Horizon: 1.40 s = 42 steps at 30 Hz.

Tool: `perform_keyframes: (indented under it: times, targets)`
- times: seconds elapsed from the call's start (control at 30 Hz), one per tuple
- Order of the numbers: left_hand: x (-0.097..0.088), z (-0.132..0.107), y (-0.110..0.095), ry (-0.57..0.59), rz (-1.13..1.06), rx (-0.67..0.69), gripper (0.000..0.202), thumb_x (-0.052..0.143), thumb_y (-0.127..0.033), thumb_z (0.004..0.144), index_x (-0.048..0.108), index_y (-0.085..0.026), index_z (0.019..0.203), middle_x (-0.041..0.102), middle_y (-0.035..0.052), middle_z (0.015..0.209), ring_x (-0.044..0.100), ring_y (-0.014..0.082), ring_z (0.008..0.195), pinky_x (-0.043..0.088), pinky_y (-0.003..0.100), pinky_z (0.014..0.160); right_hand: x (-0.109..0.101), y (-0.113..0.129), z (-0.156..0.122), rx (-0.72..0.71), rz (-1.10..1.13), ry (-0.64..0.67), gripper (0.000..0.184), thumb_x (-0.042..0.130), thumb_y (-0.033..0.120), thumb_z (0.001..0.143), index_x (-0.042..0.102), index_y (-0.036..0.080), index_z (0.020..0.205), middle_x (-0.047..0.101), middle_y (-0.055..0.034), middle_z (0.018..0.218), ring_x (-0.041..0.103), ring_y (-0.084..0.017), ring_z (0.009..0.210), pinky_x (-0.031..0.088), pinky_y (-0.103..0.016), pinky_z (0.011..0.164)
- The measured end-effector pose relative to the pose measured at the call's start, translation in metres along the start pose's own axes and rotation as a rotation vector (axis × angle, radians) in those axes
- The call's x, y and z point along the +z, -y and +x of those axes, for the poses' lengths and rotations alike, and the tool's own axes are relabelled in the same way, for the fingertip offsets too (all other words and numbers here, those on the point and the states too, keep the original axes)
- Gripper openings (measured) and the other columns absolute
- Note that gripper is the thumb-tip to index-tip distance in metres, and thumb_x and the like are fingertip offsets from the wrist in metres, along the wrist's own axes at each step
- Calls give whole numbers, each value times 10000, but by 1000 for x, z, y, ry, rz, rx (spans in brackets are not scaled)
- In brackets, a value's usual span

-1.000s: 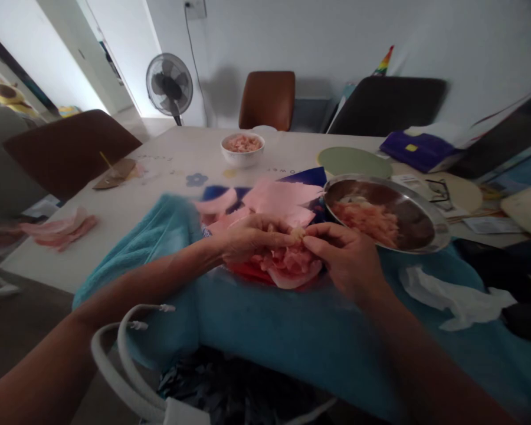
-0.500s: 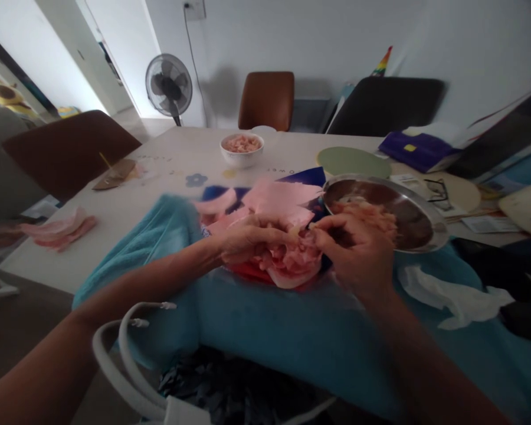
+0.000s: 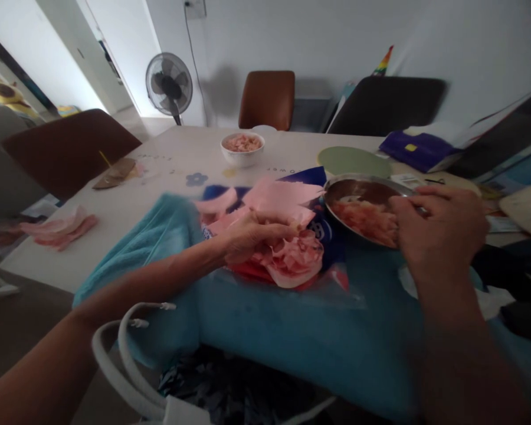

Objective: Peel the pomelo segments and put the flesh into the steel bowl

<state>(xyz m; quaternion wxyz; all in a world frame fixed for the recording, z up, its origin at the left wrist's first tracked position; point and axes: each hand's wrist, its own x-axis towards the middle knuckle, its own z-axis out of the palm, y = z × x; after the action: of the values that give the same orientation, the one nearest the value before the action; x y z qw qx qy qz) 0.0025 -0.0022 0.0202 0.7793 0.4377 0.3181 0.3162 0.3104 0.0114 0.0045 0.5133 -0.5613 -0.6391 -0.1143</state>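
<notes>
My left hand (image 3: pixel 252 236) rests with curled fingers on a heap of pink peel scraps (image 3: pixel 294 260), pinching a small pale piece I cannot name. The heap lies on a plastic bag over a teal towel (image 3: pixel 265 336). My right hand (image 3: pixel 438 233) hovers over the near rim of a steel bowl (image 3: pixel 358 192) filled with pink fruit pieces (image 3: pixel 367 218). Its fingers are curled together over the fruit, and what they hold, if anything, is hidden. Pink sheets (image 3: pixel 278 198) lie behind the heap.
A white bowl (image 3: pixel 242 147) of pink pieces stands mid-table. A green round mat (image 3: pixel 353 160), a purple pouch (image 3: pixel 413 150) and glasses sit at the right. More pink scraps (image 3: pixel 59 227) lie at the left edge. Chairs and a fan (image 3: pixel 168 85) ring the table. A white-handled bag (image 3: pixel 133 366) is below.
My right hand has left the scrap heap, where it met my left hand, and moved right to the steel bowl. My left hand has stayed on the heap.
</notes>
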Motion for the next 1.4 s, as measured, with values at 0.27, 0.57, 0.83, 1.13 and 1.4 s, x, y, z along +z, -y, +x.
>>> perform_keyframes:
  times: [0.27, 0.57, 0.83, 1.13, 1.4]
  targets:
    - [-1, 0, 1, -5, 48, 7, 240, 880, -313, 743, 763, -122, 828, 635, -23, 605, 549, 60, 459, 417, 162, 372, 8, 79, -19, -104, 264, 139, 181, 634, 298, 1005, 784, 399, 1001, 763, 7, 948, 731, -277, 944, 585, -516, 864]
    - [0, -2, 0, 46, 79, 14, 176, 841, -238, 790, 779, -125, 910, 688, -10, 626, 575, 57, 445, 434, 160, 405, 15, 101, -32, -215, 536, 532, 213, 648, 206, 946, 765, 304, 1093, 760, -18, 1101, 740, -218, 1007, 622, -368, 858]
    - [4, 0, 2, -28, 109, 19, 211, 841, -244, 787, 683, -147, 890, 658, -40, 614, 586, 78, 464, 467, 171, 394, 17, 106, -35, -148, 482, 484, 132, 627, 200, 932, 735, 276, 931, 766, -23, 939, 742, -213, 880, 611, -355, 783]
    - [-2, 0, 4, 43, 226, 103, 232, 824, -314, 818, 708, -134, 907, 648, -38, 577, 585, 67, 434, 457, 157, 420, 16, 119, -36, 519, 756, 686, 133, 747, 386, 845, 748, 253, 839, 728, 1, 704, 708, -180, 626, 605, -328, 651]
    - [-11, -3, -11, 153, 194, -59, 286, 875, -318, 774, 739, -110, 914, 694, 7, 644, 610, 69, 454, 404, 125, 386, 16, 114, -35, 756, 996, 845, 135, 834, 349, 774, 772, 234, 807, 730, 7, 640, 713, -168, 603, 607, -293, 619]
